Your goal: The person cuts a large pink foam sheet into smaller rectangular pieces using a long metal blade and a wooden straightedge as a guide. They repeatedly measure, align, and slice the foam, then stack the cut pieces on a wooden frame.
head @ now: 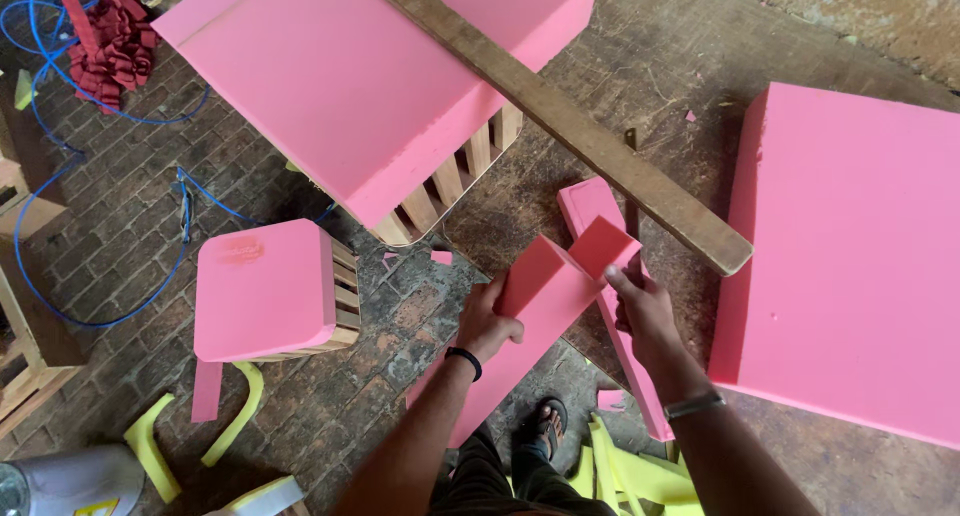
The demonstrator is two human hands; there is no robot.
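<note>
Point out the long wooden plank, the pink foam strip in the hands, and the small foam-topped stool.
wooden plank [560, 126], head view, mid-length.
pink foam strip [530, 306], head view, broad face.
small stool [262, 288], head view, foam top.

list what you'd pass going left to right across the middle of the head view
blue cable → small stool with pink foam seat → left hand → long pink foam strip it holds → right hand → big pink foam slab

No packages, labels, signs or screens can be made out anywhere in view.
</note>
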